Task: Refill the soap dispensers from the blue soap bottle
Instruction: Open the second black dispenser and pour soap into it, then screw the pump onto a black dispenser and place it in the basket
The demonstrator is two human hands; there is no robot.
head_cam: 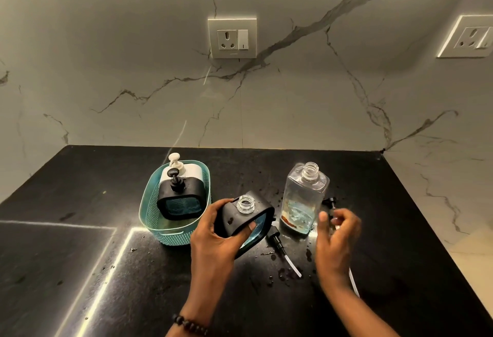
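Note:
My left hand (pixel 213 232) grips a black soap dispenser (pixel 241 219) by its top. It is tilted, its clear threaded neck open, with blue liquid showing through its lower window. Right of it, the clear soap bottle (pixel 304 198) stands upright and uncapped with a little blue soap at the bottom. My right hand (pixel 336 238) is curled around a black pump (pixel 331 200) just right of the bottle. The pump's white tube (pixel 354 286) trails out below the hand. A second black pump (pixel 277 240) with a tube lies on the counter between my hands.
A teal basket (pixel 152 219) at the left holds a black dispenser (pixel 178 198) and a white one (pixel 184 170), both with pumps on. Drops of liquid dot the black counter (pixel 280 275). Marble walls with sockets (pixel 232 38) close off the back and right.

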